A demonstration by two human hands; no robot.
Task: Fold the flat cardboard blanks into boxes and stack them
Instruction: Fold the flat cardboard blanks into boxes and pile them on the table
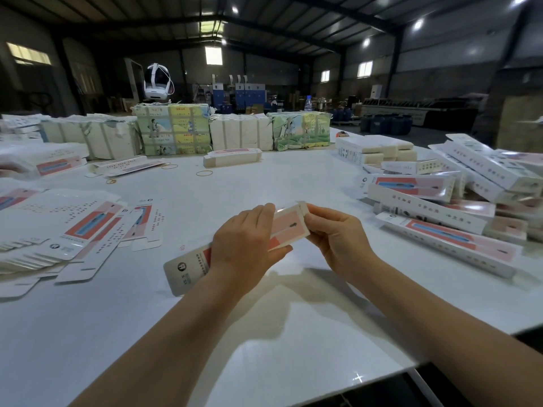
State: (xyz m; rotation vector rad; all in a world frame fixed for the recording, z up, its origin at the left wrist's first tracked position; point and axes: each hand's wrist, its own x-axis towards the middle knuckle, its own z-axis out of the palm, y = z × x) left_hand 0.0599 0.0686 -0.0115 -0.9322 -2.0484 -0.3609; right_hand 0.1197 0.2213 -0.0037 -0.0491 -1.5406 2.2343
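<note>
A long white and pink cardboard box (286,229) is held above the middle of the white table (264,362), slanting from near left to far right. My left hand (245,245) grips it around the middle, fingers over the top and thumb under it. My right hand (335,233) pinches the far end, where a small end flap (302,208) stands up. Flat blanks (67,230) lie fanned out on the left of the table. Folded boxes (446,207) are piled on the right.
Wrapped bundles (173,132) line the table's far side, with a small stack of blanks (232,160) in front of them. Loose rubber bands (204,173) lie nearby. A white headset (157,82) stands on one bundle. The table edge runs at the near right.
</note>
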